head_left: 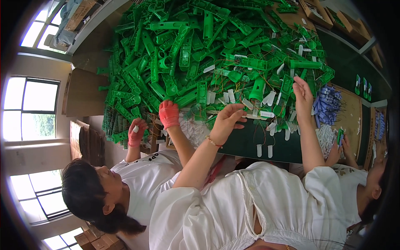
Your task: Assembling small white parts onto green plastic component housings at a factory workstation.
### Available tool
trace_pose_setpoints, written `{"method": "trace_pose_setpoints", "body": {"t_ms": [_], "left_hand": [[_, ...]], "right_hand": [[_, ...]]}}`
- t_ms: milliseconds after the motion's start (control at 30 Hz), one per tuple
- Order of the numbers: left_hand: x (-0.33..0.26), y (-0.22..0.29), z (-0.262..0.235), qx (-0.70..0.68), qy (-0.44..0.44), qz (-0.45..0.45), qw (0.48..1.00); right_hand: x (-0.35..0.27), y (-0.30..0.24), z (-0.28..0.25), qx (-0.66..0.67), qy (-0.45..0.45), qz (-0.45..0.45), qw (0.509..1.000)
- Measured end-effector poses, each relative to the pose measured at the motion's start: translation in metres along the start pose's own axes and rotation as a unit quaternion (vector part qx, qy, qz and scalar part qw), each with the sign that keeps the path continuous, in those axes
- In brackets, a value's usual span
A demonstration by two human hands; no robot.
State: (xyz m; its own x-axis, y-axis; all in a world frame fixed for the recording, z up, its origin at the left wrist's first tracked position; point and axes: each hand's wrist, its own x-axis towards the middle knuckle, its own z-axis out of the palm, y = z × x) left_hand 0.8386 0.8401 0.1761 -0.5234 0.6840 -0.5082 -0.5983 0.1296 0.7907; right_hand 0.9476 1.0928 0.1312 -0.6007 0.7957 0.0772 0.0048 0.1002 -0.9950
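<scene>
My left hand is held above the near edge of the heap, its fingers loosely bent and apart, with nothing visible in them. Just beyond its fingertips lie a white tab-shaped piece and thin coloured wires. To the right, my right hand is raised with its fingers spread, beside an upright green plastic housing. Whether its fingertips touch that housing I cannot tell. A green tube-shaped housing rests between my two hands, among white tabs and wires.
A tall pile of green housings covers the table's far left and middle. Blue-purple wired parts and small white pieces lie at right. Left, a co-worker's red-gloved hand touches the pile; at right, another person holds a green piece.
</scene>
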Motion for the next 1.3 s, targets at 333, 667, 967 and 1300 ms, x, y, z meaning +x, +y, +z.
{"method": "trace_pose_setpoints", "body": {"t_ms": [333, 667, 967, 1300], "left_hand": [[0.081, 0.026, -0.122, 0.445, 0.427, 0.157, 0.771], [0.042, 0.085, -0.140, 0.797, 0.238, 0.141, 0.536], [-0.024, 0.069, -0.074, -0.251, -0.064, 0.072, 0.963], [-0.048, 0.012, -0.018, -0.493, -0.189, -0.034, 0.849]], "right_hand": [[-0.088, 0.002, 0.059, -0.060, -0.309, 0.049, 0.948], [-0.101, 0.013, 0.068, -0.045, -0.348, 0.084, 0.933], [-0.077, -0.026, 0.109, 0.134, -0.346, 0.111, 0.922], [-0.052, -0.097, 0.131, 0.410, -0.342, 0.183, 0.826]]}}
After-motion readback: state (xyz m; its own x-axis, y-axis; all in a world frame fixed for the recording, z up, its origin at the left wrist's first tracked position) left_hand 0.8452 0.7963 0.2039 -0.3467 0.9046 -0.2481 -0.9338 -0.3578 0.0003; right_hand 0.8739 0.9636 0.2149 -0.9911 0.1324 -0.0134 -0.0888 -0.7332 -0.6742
